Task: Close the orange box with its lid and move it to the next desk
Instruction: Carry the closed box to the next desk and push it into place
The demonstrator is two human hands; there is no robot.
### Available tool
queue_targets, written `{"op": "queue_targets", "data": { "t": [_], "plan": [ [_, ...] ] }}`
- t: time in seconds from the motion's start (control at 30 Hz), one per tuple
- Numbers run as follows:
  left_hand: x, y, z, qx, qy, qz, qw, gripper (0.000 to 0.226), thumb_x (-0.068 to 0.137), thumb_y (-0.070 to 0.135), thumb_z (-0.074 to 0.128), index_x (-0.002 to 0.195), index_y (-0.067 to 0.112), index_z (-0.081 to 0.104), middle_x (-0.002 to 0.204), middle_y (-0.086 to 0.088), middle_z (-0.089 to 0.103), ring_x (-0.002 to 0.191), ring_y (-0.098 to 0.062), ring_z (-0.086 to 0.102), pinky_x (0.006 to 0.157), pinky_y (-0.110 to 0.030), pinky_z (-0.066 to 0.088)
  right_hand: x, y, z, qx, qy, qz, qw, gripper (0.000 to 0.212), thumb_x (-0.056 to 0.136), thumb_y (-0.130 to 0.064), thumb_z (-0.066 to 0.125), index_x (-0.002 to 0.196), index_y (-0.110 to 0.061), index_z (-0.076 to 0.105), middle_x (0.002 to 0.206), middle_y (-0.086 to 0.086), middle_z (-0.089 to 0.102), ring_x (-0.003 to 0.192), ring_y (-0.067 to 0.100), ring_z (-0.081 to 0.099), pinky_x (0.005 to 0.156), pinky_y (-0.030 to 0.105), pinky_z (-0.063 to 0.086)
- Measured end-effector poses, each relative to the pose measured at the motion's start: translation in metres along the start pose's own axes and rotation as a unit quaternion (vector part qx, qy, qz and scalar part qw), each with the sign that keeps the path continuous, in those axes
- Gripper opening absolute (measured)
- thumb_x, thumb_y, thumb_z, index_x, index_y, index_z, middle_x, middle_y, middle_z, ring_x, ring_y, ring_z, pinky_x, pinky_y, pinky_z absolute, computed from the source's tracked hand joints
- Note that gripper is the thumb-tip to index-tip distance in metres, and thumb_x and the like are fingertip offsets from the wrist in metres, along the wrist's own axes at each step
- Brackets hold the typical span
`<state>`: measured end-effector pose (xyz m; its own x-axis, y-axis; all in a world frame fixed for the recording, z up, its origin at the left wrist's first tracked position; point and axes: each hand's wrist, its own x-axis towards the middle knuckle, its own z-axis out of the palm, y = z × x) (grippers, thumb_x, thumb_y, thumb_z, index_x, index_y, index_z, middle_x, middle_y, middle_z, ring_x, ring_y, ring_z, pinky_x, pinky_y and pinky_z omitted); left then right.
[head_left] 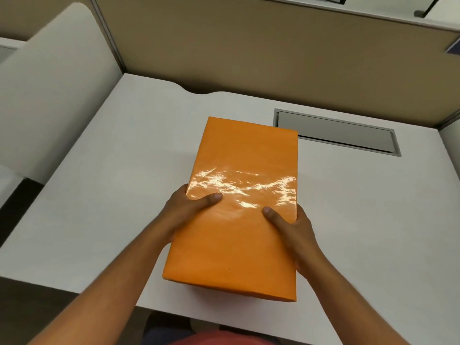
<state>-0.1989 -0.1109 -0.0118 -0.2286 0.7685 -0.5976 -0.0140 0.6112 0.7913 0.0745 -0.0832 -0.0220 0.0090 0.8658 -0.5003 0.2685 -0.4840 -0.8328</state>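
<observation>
An orange box (239, 170) with its lid on lies lengthwise in front of me over a white desk (112, 195). Its glossy top reflects light near the middle. My left hand (191, 210) grips its left side with the thumb laid on the lid. My right hand (296, 227) grips the right side the same way, thumb on top. The fingers of both hands are hidden under or behind the box. The near end of the box reaches past the desk's front edge; I cannot tell whether the box rests on the desk or is lifted.
A grey cable hatch (336, 131) is set into the desk behind the box at the right. Beige partition walls (249, 51) close the desk at the back, and a white divider panel (49, 83) stands at the left.
</observation>
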Motion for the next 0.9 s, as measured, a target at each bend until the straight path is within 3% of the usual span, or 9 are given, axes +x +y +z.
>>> {"op": "queue_targets", "data": {
  "t": [0.17, 0.33, 0.5, 0.6, 0.7, 0.8, 0.9],
  "plan": [
    [0.019, 0.009, -0.096, 0.008, 0.023, 0.013, 1.000, 0.098, 0.054, 0.073, 0.091, 0.139, 0.037, 0.058, 0.128, 0.002, 0.074, 0.105, -0.028, 0.076, 0.091, -0.057, 0.063, 0.008, -0.036, 0.093, -0.005, -0.021, -0.028, 0.999, 0.083, 0.070, -0.067, 0.082, 0.140, -0.038, 0.050, 0.126, -0.010, 0.068, 0.101, 0.015, 0.071, 0.077, 0.039, 0.062],
    [0.042, 0.020, -0.217, 0.026, 0.050, 0.014, 0.998, 0.103, 0.050, 0.075, 0.091, 0.138, 0.035, 0.057, 0.123, 0.001, 0.075, 0.100, -0.028, 0.077, 0.086, -0.056, 0.064, 0.010, -0.074, 0.211, 0.011, -0.037, -0.042, 0.998, 0.084, 0.068, -0.068, 0.083, 0.140, -0.037, 0.051, 0.128, -0.008, 0.069, 0.107, 0.021, 0.072, 0.092, 0.054, 0.061],
    [0.064, 0.032, -0.318, 0.026, 0.061, 0.020, 0.998, 0.090, 0.050, 0.068, 0.097, 0.127, 0.033, 0.065, 0.110, 0.001, 0.081, 0.088, -0.024, 0.082, 0.075, -0.050, 0.067, 0.013, -0.105, 0.310, 0.018, -0.044, -0.051, 0.998, 0.088, 0.067, -0.070, 0.083, 0.140, -0.035, 0.050, 0.130, -0.009, 0.067, 0.111, 0.022, 0.070, 0.093, 0.051, 0.060],
    [0.076, 0.036, -0.357, 0.029, 0.063, 0.031, 0.997, 0.077, 0.053, 0.063, 0.098, 0.119, 0.032, 0.072, 0.098, 0.005, 0.084, 0.082, -0.020, 0.082, 0.062, -0.038, 0.066, 0.016, -0.118, 0.351, 0.007, -0.040, -0.059, 0.997, 0.094, 0.065, -0.073, 0.081, 0.144, -0.034, 0.048, 0.133, -0.009, 0.065, 0.115, 0.021, 0.067, 0.089, 0.041, 0.058],
    [0.092, 0.035, -0.382, 0.028, 0.063, 0.033, 0.997, 0.075, 0.053, 0.062, 0.098, 0.116, 0.028, 0.075, 0.097, 0.003, 0.084, 0.084, -0.023, 0.082, 0.068, -0.041, 0.066, 0.021, -0.126, 0.379, -0.013, -0.033, -0.055, 0.998, 0.103, 0.062, -0.077, 0.079, 0.148, -0.031, 0.044, 0.140, -0.004, 0.063, 0.121, 0.026, 0.065, 0.096, 0.045, 0.057],
    [0.103, 0.030, -0.394, 0.035, 0.057, 0.033, 0.997, 0.077, 0.054, 0.065, 0.096, 0.118, 0.028, 0.074, 0.100, 0.001, 0.084, 0.081, -0.022, 0.082, 0.071, -0.042, 0.065, 0.025, -0.130, 0.393, -0.025, -0.029, -0.053, 0.998, 0.100, 0.063, -0.077, 0.078, 0.145, -0.029, 0.047, 0.136, -0.002, 0.065, 0.120, 0.028, 0.065, 0.101, 0.050, 0.055],
    [0.108, 0.029, -0.397, 0.071, 0.065, 0.034, 0.995, 0.086, 0.056, 0.073, 0.090, 0.127, 0.029, 0.068, 0.116, -0.004, 0.080, 0.088, -0.025, 0.081, 0.076, -0.043, 0.064, 0.030, -0.131, 0.397, -0.026, -0.029, -0.038, 0.999, 0.101, 0.068, -0.073, 0.079, 0.149, -0.027, 0.040, 0.139, -0.001, 0.063, 0.121, 0.030, 0.065, 0.103, 0.053, 0.053]
  ]
}}
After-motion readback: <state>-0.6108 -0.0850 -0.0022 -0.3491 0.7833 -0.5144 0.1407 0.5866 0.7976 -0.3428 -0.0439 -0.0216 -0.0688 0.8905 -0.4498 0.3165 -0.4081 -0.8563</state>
